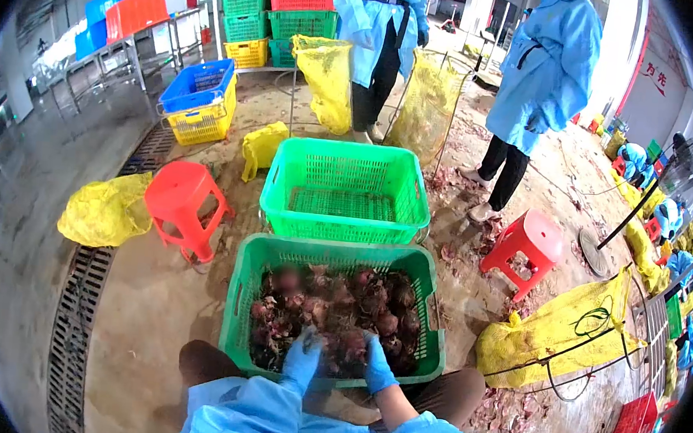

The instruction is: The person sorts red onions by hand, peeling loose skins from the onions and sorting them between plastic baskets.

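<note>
Both gloved hands were inside the near edge of a dark green crate (234,310), fingers down among reddish-purple bulbs (315,309). The left hand (302,359) touched bulbs left of the crate's centre line; the right hand (380,365) touched bulbs to its right. Finger opening, and whether either hand gripped a bulb, could not be determined; fingertips were blurred or hidden. The hands were apart, forearms reaching forward from the body, a strip of bare wrist visible above the right glove. The knees flanked the crate's near corners.

A bright green crate (344,229), bulb-free, stood directly beyond, close against the first and limiting forward clearance. A red stool (179,194) stood to the left, a second stool (539,236) to the right. A yellow sack (106,210) lay beside the floor drain (76,321); a yellow mesh bag (546,339) on a metal frame occupied the right. Farther out, two standing people (384,26) (545,73), stacked crates (301,24) and a fan (686,166) were noted.
</note>
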`<state>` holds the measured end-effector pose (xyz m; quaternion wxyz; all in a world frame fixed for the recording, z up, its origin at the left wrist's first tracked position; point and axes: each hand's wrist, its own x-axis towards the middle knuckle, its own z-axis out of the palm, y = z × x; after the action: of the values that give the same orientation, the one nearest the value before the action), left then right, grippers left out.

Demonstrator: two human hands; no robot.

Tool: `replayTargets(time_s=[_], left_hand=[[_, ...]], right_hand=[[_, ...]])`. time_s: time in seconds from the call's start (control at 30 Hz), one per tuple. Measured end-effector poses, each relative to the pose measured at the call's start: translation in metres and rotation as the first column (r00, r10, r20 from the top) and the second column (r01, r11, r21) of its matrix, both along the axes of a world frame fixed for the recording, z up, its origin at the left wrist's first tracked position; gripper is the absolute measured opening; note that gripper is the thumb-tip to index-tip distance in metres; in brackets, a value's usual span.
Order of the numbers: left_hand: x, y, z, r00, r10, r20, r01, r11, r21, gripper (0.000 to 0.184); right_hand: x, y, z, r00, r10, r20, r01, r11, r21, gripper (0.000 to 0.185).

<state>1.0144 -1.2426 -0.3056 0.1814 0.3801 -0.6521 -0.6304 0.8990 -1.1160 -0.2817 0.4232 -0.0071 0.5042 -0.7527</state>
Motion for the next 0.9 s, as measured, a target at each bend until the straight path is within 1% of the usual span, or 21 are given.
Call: replayTargets(time_s=[0.07,0.1,0.13,0.2,0.23,0.27,0.33,0.37,0.4,0.43,0.47,0.5,0.53,0.57,0.6,0.67,0.73,0.77,0.8,0.87,0.9], left_hand=[[-0.016,0.008,-0.002,0.994,-0.021,-0.11,0.031,0.996,0.086,0.052],[-0.011,0.018,0.083,0.999,-0.037,-0.014,0.04,0.935,0.351,0.056],[-0.013,0.016,0.08,0.999,-0.038,-0.03,0.046,0.938,0.342,0.056],[-0.016,0.015,0.052,0.958,-0.138,-0.251,0.248,0.839,0.485,0.058],[-0.019,0.012,0.022,0.969,-0.101,-0.226,0.201,0.855,0.479,0.052],[-0.021,0.011,0.027,0.964,-0.097,-0.247,0.205,0.862,0.463,0.052],[-0.015,0.01,0.033,0.946,0.084,-0.313,0.14,0.763,0.631,0.042],[-0.01,0.005,0.044,0.953,0.045,-0.298,0.145,0.799,0.583,0.049],[-0.008,0.001,0.042,0.952,0.049,-0.304,0.144,0.802,0.579,0.049],[-0.008,-0.002,0.035,0.93,-0.008,-0.367,0.183,0.877,0.444,0.053],[-0.011,-0.005,0.024,0.903,-0.078,-0.424,0.218,0.93,0.295,0.057],[-0.026,-0.014,-0.005,0.863,-0.112,-0.493,0.267,0.929,0.257,0.059],[-0.042,-0.023,-0.033,0.815,-0.145,-0.56,0.314,0.924,0.218,0.062],[-0.028,-0.018,0.018,0.829,-0.219,-0.515,0.278,0.96,0.038,0.064],[-0.02,-0.016,0.05,0.846,-0.279,-0.455,0.238,0.96,-0.145,0.066],[-0.02,-0.021,0.054,0.842,-0.259,-0.474,0.259,0.964,-0.067,0.068],[-0.018,-0.028,0.064,0.811,-0.364,-0.458,0.17,0.896,-0.411,0.069],[-0.019,-0.033,0.062,0.81,-0.369,-0.456,0.177,0.895,-0.41,0.069],[-0.022,-0.039,0.058,0.838,-0.397,-0.374,0.2,0.862,-0.465,0.069],[-0.022,-0.042,0.06,0.86,-0.421,-0.288,0.234,0.827,-0.511,0.069],[-0.022,-0.043,0.069,0.844,-0.442,-0.303,0.216,0.798,-0.563,0.07]], right_hand=[[-0.011,-0.018,-0.077,0.955,-0.12,-0.271,0.143,0.987,0.066,0.028],[-0.007,-0.021,-0.067,0.853,-0.013,-0.521,0.198,0.933,0.3,0.033],[0.003,-0.023,-0.031,0.809,0.093,-0.581,0.148,0.923,0.354,0.052],[0.005,-0.027,-0.052,0.555,0.207,-0.805,0.257,0.879,0.403,0.049],[0.007,-0.028,-0.053,0.547,0.183,-0.817,0.225,0.908,0.354,0.05],[0.006,-0.026,-0.046,0.576,0.192,-0.794,0.156,0.928,0.338,0.044],[-0.003,-0.029,-0.038,0.717,0.2,-0.668,0.029,0.949,0.315,0.034],[0.001,-0.029,-0.017,0.843,0.099,-0.529,-0.023,0.989,0.149,0.031],[0.0,-0.029,0.006,0.833,0.138,-0.536,-0.068,0.987,0.148,0.032],[-0.002,-0.029,0.007,0.837,0.168,-0.521,-0.099,0.983,0.158,0.033],[-0.007,-0.033,0.007,0.934,0.177,-0.311,-0.159,0.984,0.083,0.036],[-0.011,-0.037,0.006,0.981,0.179,-0.079,-0.178,0.984,0.015,0.04],[-0.014,-0.044,0.005,0.979,0.178,-0.096,-0.178,0.984,0.014,0.04],[-0.013,-0.049,0.002,0.979,0.196,-0.049,-0.201,0.974,-0.109,0.043],[-0.015,-0.053,-0.002,0.966,0.215,-0.141,-0.231,0.967,-0.109,0.046],[-0.016,-0.06,0.0,0.918,0.233,-0.32,-0.279,0.955,-0.105,0.051],[-0.014,-0.06,0.011,0.961,0.267,-0.068,-0.275,0.935,-0.222,0.051],[-0.013,-0.059,0.015,0.961,0.277,0.02,-0.262,0.93,-0.258,0.052],[-0.012,-0.058,0.02,0.918,0.299,-0.26,-0.35,0.919,-0.179,0.051],[-0.007,-0.055,0.03,0.799,0.317,-0.511,-0.407,0.911,-0.072,0.05],[-0.003,-0.057,0.04,0.864,0.259,-0.431,-0.349,0.926,-0.143,0.049]])
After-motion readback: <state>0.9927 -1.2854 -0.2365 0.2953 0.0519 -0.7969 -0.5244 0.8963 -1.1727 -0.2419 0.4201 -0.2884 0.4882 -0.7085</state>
